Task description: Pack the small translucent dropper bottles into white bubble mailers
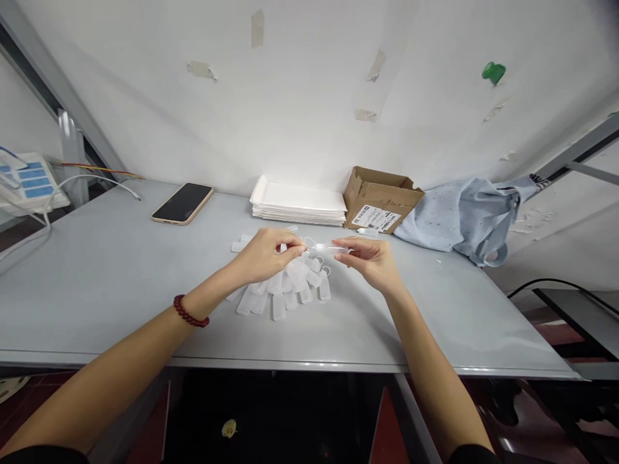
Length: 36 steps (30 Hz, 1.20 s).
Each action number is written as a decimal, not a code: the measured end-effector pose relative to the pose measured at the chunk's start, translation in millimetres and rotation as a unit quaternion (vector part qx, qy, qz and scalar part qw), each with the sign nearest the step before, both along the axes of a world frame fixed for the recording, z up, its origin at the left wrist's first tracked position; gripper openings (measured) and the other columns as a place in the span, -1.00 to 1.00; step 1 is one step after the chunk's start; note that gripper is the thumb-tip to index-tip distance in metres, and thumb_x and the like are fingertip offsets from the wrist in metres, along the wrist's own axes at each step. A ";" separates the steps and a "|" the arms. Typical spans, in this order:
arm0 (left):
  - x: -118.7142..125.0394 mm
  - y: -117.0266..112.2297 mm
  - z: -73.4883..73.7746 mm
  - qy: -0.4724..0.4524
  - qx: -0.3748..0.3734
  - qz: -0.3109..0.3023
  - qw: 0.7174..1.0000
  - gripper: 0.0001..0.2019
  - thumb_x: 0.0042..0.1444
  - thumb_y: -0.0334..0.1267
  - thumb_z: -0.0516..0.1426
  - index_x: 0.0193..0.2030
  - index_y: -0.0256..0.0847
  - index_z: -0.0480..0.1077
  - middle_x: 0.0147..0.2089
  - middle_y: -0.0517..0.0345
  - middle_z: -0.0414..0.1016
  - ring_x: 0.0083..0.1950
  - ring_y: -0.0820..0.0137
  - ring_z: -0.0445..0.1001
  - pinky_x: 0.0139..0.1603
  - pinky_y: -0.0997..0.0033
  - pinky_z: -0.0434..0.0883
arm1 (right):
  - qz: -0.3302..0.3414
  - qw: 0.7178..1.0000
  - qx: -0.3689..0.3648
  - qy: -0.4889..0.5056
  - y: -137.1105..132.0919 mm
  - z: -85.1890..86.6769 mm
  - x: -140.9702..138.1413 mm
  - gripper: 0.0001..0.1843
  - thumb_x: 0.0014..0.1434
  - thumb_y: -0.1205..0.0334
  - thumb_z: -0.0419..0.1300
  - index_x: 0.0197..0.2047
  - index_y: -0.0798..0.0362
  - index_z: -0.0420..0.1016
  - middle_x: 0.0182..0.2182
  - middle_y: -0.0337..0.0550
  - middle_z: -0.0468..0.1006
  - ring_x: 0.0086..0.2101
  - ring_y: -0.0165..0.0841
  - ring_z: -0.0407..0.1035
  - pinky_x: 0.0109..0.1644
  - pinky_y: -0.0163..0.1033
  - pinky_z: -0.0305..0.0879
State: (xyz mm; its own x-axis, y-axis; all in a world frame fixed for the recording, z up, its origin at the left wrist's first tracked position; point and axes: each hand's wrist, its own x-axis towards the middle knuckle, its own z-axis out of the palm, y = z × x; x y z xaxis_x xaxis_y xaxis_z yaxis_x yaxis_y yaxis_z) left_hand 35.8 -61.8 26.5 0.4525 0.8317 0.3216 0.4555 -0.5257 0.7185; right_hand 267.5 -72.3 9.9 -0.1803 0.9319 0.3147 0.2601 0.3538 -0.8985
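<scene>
My right hand (370,258) holds a small translucent squeeze bottle (333,248) sideways between thumb and fingers, its nozzle pointing left. At the nozzle end, the thumb and forefinger of my left hand (271,254) are pinched together; whatever they grip is too small to make out. A thin loop strap shows beside the nozzle. Beneath both hands, a loose pile of similar translucent bottles (278,306) lies on the grey table (120,283), some with loop straps. My left hand hides part of the pile.
Behind the pile stand a stack of white trays (300,200) and an open cardboard box (382,200), with a single bottle (368,231) in front of the box. A phone (182,203) lies at the back left. Light blue cloth (459,212) rests at the right; a white cable (97,177) crosses the left edge.
</scene>
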 end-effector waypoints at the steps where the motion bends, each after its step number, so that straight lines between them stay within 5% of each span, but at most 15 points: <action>1: 0.3 -0.1 -0.5 0.001 0.002 0.002 1.000 -0.79 0.12 -0.25 0.06 -0.38 -0.19 0.52 -0.41 0.21 0.52 -0.36 0.43 0.38 -0.37 0.46 0.24 | -0.004 1.000 -0.002 -0.003 -0.2 0.1 -0.7 -0.74 -0.07 0.17 0.36 -0.23 -0.06 0.63 -0.28 -0.15 0.60 -0.40 -0.39 0.36 -0.41 -0.23 0.33; 18: 2.0 0.7 -5.0 -0.007 0.008 0.015 1.000 -0.79 0.11 -0.26 0.06 -0.40 -0.22 0.51 -0.42 0.19 0.51 -0.37 0.43 0.36 -0.36 0.45 0.24 | -0.036 0.999 -0.004 -0.006 -3.4 -2.8 -7.7 -0.74 -0.09 0.20 0.36 -0.24 -0.03 0.63 -0.30 -0.16 0.62 -0.43 -0.39 0.38 -0.34 -0.20 0.36; 29: -3.2 1.3 7.4 -0.040 -0.091 0.032 0.995 -0.73 0.11 -0.15 0.07 -0.37 -0.24 0.54 -0.33 0.11 0.59 -0.40 0.40 0.42 -0.46 0.46 0.25 | -0.054 0.998 -0.010 0.006 -1.5 1.9 -4.3 -0.70 -0.14 0.14 0.39 -0.25 -0.05 0.64 -0.37 -0.21 0.60 -0.52 -0.45 0.33 -0.42 -0.21 0.37; 36: -0.7 2.2 2.1 -0.037 -0.070 0.016 0.997 -0.78 0.10 -0.17 0.10 -0.37 -0.23 0.53 -0.39 0.14 0.56 -0.37 0.41 0.43 -0.38 0.45 0.29 | -0.036 0.999 -0.003 -0.001 -5.0 2.0 -8.2 -0.73 -0.10 0.17 0.37 -0.24 -0.06 0.63 -0.32 -0.19 0.62 -0.45 -0.40 0.38 -0.36 -0.20 0.40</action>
